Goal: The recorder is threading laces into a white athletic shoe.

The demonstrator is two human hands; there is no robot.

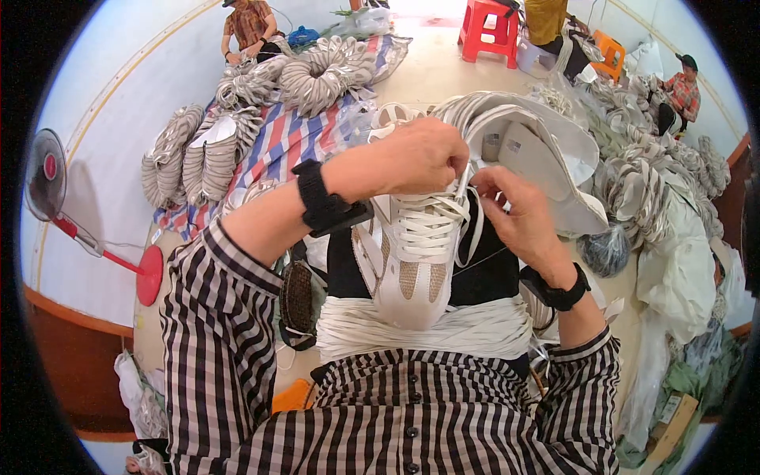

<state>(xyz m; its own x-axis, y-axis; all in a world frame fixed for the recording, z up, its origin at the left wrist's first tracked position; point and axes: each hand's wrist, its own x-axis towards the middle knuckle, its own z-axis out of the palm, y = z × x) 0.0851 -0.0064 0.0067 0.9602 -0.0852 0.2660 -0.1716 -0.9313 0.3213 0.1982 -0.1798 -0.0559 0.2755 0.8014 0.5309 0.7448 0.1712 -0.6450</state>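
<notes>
A white and beige sneaker (412, 289) lies on my lap, its toe toward me. White laces (427, 223) criss-cross its front. My left hand (423, 157) is closed at the top of the lacing, pinching a shoelace by the ankle opening. Beside it, my right hand (518, 212) has its fingers curled in with the thumb close, at the same shoelace; its exact grip is partly hidden. A loose loop of lace hangs between the right hand and the shoe. Across my lap runs a thick bundle of white laces (423, 334).
Beyond my hands lies a stack of flat shoe uppers (546, 150). Coiled bundles of uppers (328, 75) sit on a striped sheet (273, 146) at left. A fan (49, 174) stands left; plastic-wrapped piles (673, 269) fill the right. Other people sit farther back near a red stool (489, 32).
</notes>
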